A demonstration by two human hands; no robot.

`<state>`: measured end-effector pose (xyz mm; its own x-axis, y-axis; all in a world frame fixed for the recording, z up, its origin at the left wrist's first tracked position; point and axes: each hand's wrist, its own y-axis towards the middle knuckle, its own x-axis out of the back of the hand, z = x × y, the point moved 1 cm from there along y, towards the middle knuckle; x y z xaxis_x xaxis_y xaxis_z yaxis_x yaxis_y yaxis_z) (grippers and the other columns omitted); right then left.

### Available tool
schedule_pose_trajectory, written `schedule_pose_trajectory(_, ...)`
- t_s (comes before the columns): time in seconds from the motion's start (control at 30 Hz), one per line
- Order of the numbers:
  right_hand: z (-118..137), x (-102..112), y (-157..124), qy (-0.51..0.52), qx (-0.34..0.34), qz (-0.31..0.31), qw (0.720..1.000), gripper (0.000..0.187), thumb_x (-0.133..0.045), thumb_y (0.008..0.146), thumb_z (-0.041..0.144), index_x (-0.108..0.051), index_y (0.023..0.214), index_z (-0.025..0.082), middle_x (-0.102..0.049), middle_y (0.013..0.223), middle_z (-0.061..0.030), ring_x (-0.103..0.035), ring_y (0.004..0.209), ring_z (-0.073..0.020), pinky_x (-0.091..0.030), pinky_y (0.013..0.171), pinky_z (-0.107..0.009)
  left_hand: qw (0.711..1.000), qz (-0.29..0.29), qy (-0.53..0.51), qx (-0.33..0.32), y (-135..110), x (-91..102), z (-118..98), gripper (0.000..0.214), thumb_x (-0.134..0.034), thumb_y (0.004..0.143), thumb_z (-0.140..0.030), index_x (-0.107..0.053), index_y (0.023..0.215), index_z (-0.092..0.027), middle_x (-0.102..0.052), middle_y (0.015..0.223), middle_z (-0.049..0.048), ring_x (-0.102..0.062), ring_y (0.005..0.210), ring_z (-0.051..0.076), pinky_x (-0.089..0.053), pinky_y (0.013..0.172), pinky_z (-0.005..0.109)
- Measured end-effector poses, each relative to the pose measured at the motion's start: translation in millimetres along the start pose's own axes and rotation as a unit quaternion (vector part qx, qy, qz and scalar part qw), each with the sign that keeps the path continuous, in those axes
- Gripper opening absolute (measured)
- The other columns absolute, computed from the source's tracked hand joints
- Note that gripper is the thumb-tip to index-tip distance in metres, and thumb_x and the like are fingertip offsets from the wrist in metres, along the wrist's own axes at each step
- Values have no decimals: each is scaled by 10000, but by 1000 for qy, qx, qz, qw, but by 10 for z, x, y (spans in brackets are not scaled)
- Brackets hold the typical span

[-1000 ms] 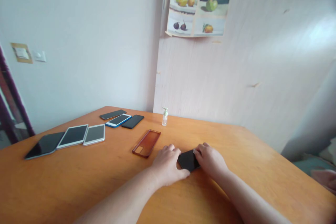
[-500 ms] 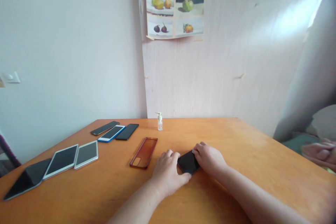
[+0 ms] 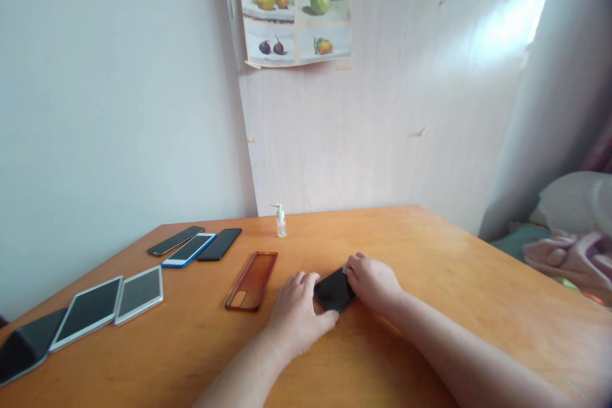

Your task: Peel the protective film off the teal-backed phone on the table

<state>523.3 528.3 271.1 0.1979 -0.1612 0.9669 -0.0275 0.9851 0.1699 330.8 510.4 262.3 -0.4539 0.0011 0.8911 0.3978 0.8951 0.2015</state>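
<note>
By the left hand (image 3: 297, 313), thumb and fingers spread, the left end of a black phone (image 3: 333, 292) is gripped on the table (image 3: 444, 261); its right end is covered by the curled right hand (image 3: 374, 284), whose hold cannot be told. A reddish case (image 3: 254, 277) is laid leftward, a pump bottle (image 3: 282, 225) stood beyond. The phone is slanted, its long axis unclear.

Left hand (image 3: 297, 313): fingers and thumb at the left and near edges of a black phone (image 3: 333, 290), screen up on the wooden counter (image 3: 382, 363). Right hand (image 3: 375, 283): on the phone's right end. Reddish-brown case (image 3: 254, 277) lies to the left; pump bottle (image 3: 281, 225) stands upright farther back.
</note>
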Motion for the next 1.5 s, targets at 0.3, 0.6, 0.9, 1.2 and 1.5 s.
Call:
schedule_pose_trajectory(0.3, 11, 55, -61, 4, 8, 10, 1000, 237, -428, 934, 257, -655, 948, 187, -698, 980, -95, -660, 900, -199, -422, 720, -264, 1000, 6, 11, -13, 2, 23, -1, 464, -672, 739, -427, -567, 1157, -255, -596, 1135, 60, -538, 1103, 264, -402, 925, 343)
schedule_pose_trajectory(0.6, 339, 21, -277, 18, 100, 22, 995, 203, -442, 916, 220, -629, 979, 174, -695, 987, -101, -670, 862, -200, -435, 709, -270, 1000, 0, 13, -14, 14, 39, -35, 380, -682, 726, -384, -598, 1071, -247, -606, 1034, 54, -570, 1030, 255, -414, 855, 318)
schedule_pose_trajectory(0.9, -118, 112, -13, -17, -36, 29, 999, 227, -395, 915, 167, -598, 1012, 140, -701, 987, -164, -690, 882, -262, -447, 680, -309, 1000, 9, 21, -12, 16, 47, -30, 443, -671, 754, -423, -580, 1156, -260, -595, 1154, 54, -530, 1134, 257, -391, 951, 332)
schedule_pose_trajectory(1.2, 280, 66, -238, -10, 74, 46, 996, 178, -483, 893, 229, -600, 1021, 191, -709, 992, -102, -692, 852, -226, -458, 657, -274, 999, 26, 31, -6, 21, 62, -33, 432, -665, 752, -434, -590, 1143, -266, -600, 1115, 56, -546, 1102, 264, -397, 917, 333)
schedule_pose_trajectory(1.5, -22, 137, -77, -25, -1, 41, 999, 231, -428, 885, 162, -589, 1051, 157, -717, 993, -147, -699, 900, -258, -464, 680, -302, 999, 15, 36, -21, 18, 48, -10, 435, -641, 782, -443, -577, 1172, -262, -596, 1121, 56, -546, 1103, 252, -394, 939, 332)
